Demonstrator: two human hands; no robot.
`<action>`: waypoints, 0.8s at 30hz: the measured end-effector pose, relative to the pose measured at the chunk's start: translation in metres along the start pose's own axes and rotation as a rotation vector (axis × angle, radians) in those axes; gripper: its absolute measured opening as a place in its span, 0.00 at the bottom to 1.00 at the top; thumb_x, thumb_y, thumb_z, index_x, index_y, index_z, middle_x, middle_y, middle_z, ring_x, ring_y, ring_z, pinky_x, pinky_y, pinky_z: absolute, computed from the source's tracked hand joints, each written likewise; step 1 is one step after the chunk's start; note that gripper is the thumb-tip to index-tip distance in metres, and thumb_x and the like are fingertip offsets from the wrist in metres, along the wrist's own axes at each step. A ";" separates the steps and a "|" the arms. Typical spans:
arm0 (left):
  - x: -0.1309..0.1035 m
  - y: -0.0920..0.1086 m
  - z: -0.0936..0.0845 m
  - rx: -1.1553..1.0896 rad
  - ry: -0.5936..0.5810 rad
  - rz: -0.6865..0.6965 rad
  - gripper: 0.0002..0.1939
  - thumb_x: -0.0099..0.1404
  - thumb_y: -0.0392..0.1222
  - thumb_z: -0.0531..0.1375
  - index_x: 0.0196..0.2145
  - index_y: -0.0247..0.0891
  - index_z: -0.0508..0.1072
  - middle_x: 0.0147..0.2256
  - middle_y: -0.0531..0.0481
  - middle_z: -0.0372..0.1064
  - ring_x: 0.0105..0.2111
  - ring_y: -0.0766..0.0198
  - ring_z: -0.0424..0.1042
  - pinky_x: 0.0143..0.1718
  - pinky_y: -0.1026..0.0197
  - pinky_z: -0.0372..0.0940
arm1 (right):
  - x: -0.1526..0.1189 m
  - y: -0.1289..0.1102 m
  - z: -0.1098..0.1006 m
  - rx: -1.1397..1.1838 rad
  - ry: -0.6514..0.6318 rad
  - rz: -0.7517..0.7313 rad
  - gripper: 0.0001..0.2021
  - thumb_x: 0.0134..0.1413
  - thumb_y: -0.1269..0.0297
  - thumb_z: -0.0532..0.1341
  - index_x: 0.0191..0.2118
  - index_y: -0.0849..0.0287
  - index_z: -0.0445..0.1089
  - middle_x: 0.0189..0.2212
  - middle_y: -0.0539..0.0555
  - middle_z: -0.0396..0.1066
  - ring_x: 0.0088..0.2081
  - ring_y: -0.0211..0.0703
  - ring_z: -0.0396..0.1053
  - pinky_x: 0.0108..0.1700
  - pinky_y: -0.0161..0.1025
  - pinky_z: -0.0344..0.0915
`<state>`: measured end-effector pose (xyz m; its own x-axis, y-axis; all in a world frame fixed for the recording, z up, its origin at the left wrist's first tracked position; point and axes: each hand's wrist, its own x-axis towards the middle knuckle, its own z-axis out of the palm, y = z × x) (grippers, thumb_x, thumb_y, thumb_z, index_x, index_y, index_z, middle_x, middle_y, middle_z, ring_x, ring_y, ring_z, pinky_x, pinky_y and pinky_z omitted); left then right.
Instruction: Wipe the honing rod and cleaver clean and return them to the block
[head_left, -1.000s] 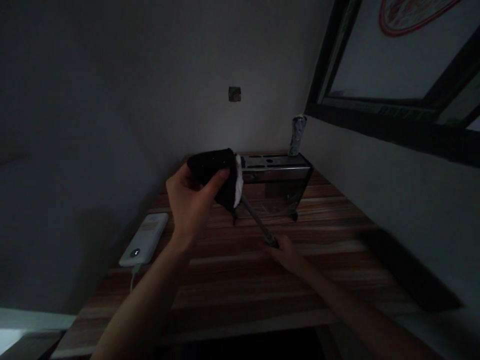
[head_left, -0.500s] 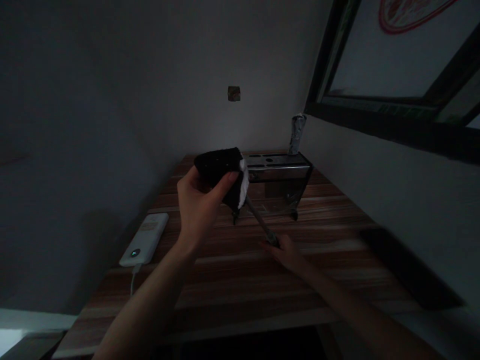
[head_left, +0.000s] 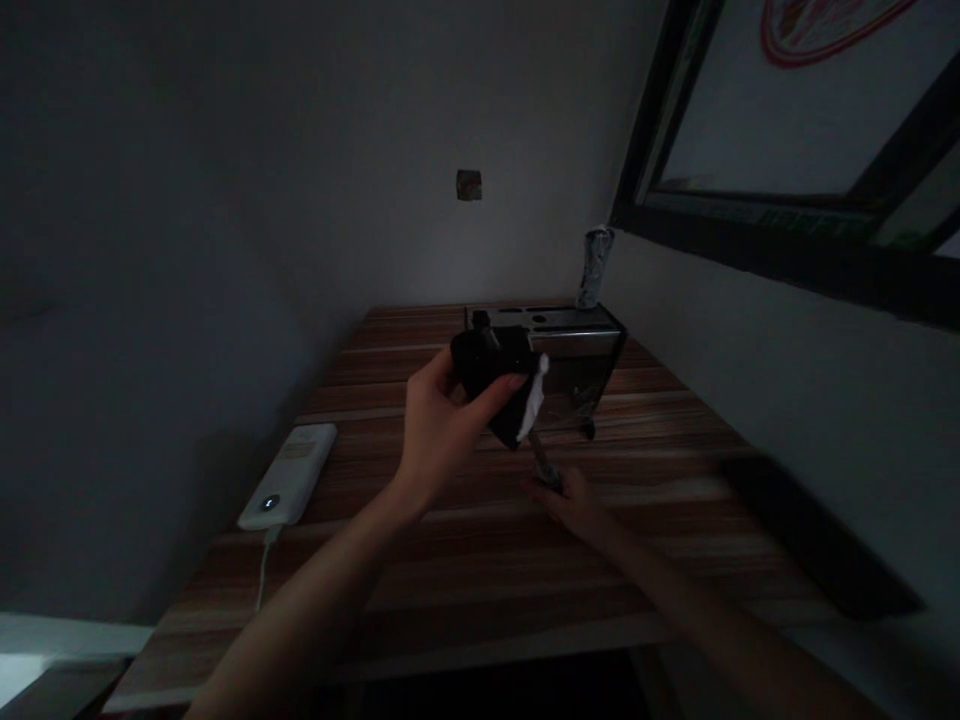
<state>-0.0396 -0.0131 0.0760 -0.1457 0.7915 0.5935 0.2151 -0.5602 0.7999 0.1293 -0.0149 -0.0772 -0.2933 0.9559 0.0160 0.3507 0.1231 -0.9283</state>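
My left hand [head_left: 442,425] is closed round a folded black cloth [head_left: 499,370] with a white edge, thumb on its front. The cloth is wrapped about the blade of a knife [head_left: 540,452]; a short stretch of blade shows below it, and a pale sliver that may be the tip shows above. My right hand [head_left: 574,505] is low and to the right, closed on the knife's dark handle. Just behind the cloth stands a knife holder [head_left: 577,345] with a slotted top and see-through front. One grey patterned handle [head_left: 595,268] sticks up from it.
A white power bank [head_left: 289,475] with a cable [head_left: 263,575] lies at the left of the striped wooden table [head_left: 450,570]. A long dark flat object [head_left: 821,535] is at the right edge. Walls close in behind and to the right, with a dark-framed panel [head_left: 757,240].
My left hand has slid the black cloth right and down along the blade, closer to the handle. My right hand has stayed almost in place.
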 end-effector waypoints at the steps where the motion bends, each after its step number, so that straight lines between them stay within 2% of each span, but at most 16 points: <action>1: -0.002 -0.001 0.003 0.006 -0.018 -0.008 0.13 0.48 0.44 0.65 0.31 0.36 0.73 0.28 0.53 0.72 0.29 0.65 0.70 0.27 0.67 0.64 | 0.000 0.000 0.000 0.014 0.001 0.001 0.20 0.46 0.47 0.56 0.20 0.59 0.59 0.13 0.45 0.54 0.16 0.31 0.51 0.18 0.32 0.47; 7: -0.008 -0.006 0.012 0.062 -0.085 -0.019 0.12 0.49 0.43 0.65 0.31 0.35 0.73 0.25 0.54 0.70 0.26 0.68 0.68 0.24 0.69 0.60 | 0.000 -0.002 0.000 0.060 0.009 -0.013 0.18 0.47 0.48 0.56 0.23 0.60 0.61 0.13 0.44 0.54 0.15 0.30 0.50 0.17 0.31 0.48; 15: -0.016 -0.018 0.022 0.177 -0.227 -0.004 0.13 0.52 0.43 0.63 0.35 0.36 0.72 0.30 0.53 0.73 0.29 0.66 0.70 0.28 0.67 0.63 | 0.002 0.003 0.000 0.120 0.021 -0.010 0.16 0.48 0.52 0.56 0.21 0.60 0.60 0.11 0.43 0.53 0.13 0.29 0.50 0.16 0.30 0.47; 20: -0.026 -0.031 0.032 0.303 -0.350 0.011 0.13 0.53 0.44 0.62 0.36 0.37 0.71 0.31 0.51 0.74 0.30 0.63 0.72 0.29 0.65 0.64 | 0.004 0.012 0.001 0.194 0.052 0.004 0.08 0.43 0.60 0.58 0.23 0.59 0.60 0.12 0.43 0.56 0.13 0.30 0.52 0.15 0.30 0.48; 24: -0.034 -0.042 0.039 0.349 -0.448 0.040 0.14 0.54 0.44 0.62 0.39 0.38 0.70 0.35 0.49 0.74 0.33 0.60 0.73 0.32 0.63 0.64 | 0.003 0.016 0.001 0.255 0.082 0.000 0.07 0.39 0.62 0.57 0.26 0.58 0.59 0.11 0.42 0.55 0.12 0.30 0.52 0.15 0.29 0.49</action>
<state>-0.0059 -0.0071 0.0183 0.2766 0.8402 0.4664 0.5293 -0.5382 0.6558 0.1328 -0.0103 -0.0921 -0.2164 0.9756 0.0363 0.1123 0.0618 -0.9917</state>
